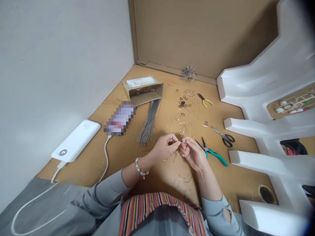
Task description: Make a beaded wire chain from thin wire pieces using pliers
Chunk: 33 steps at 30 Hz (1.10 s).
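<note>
My left hand (165,147) and my right hand (193,153) meet above a brown cardboard sheet (123,154). Both pinch a small silvery wire piece with beads (184,142) between thumb and fingers. A beaded bracelet (140,169) circles my left wrist. Bent wire scraps (181,178) lie just below my hands. Teal-handled pliers (213,152) rest right beside my right hand.
A bundle of straight wires (149,123) spills from a small cardboard box (143,89). Black rings (183,103), yellow pliers (204,100), scissors (224,136), a wire tangle (189,73). A phone (120,118) and white power bank (75,140) lie left. White foam packing (270,98) stands right.
</note>
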Tool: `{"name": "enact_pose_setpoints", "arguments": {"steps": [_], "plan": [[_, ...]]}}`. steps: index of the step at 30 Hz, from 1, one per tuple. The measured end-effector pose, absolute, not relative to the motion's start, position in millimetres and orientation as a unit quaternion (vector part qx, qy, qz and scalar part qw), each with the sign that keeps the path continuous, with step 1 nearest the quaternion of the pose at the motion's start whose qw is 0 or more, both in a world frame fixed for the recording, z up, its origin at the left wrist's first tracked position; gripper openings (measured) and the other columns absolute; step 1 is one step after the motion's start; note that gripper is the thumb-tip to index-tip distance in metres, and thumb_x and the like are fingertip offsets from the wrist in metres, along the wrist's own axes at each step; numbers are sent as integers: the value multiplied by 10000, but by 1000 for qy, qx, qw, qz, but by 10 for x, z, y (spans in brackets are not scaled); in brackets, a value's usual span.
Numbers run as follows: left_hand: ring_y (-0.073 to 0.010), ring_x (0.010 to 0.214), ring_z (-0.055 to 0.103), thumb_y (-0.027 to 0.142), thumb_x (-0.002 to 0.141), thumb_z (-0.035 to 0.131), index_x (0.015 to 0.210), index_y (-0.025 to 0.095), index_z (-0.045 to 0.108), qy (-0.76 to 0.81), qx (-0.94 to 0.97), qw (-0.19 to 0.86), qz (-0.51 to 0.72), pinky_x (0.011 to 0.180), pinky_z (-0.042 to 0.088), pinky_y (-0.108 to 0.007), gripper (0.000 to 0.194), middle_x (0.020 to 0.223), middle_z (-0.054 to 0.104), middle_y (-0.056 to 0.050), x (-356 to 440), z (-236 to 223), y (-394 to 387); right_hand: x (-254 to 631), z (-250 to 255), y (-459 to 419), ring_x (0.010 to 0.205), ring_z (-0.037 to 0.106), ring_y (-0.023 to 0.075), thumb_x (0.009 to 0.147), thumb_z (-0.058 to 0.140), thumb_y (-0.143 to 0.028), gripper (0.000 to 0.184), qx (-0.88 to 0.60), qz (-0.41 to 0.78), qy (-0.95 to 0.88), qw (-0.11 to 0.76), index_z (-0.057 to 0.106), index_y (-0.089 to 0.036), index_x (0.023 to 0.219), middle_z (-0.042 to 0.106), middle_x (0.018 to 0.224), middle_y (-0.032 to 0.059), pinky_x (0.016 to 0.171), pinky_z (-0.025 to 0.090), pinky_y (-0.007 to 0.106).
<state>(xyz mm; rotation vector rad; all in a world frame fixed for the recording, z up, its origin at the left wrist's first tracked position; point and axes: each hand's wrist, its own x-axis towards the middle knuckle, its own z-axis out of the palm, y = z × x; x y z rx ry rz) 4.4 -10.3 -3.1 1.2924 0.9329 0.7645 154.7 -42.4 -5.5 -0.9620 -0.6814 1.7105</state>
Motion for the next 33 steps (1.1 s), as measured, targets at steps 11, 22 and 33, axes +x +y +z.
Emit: {"name": "enact_pose_setpoints", "arguments": {"steps": [11,22,33], "plan": [[-52,447,423,241,754,540,665,149,491,404,560,641,336,446,326,-178,137,518,493,45,51,-11,-110,1520,-56,-426,517,422,112,788,585,-363,147,-412,703,-289,502,580,-229,847,484,614,-29,494,353,251],[-54,458,399,248,757,539,648,152,492,433,578,594,355,457,312,-183,153,525,493,44,56,-27,-116,1508,-97,-437,521,467,103,765,637,-375,188,-445,644,-331,527,595,-220,863,528,597,-39,529,395,249],[-62,455,452,353,815,528,719,148,502,356,550,674,342,480,376,-193,228,544,531,28,53,-37,-124,1534,-149,-451,509,504,90,678,733,-279,167,-475,580,-350,562,642,-218,804,589,592,-44,544,410,242]]}}
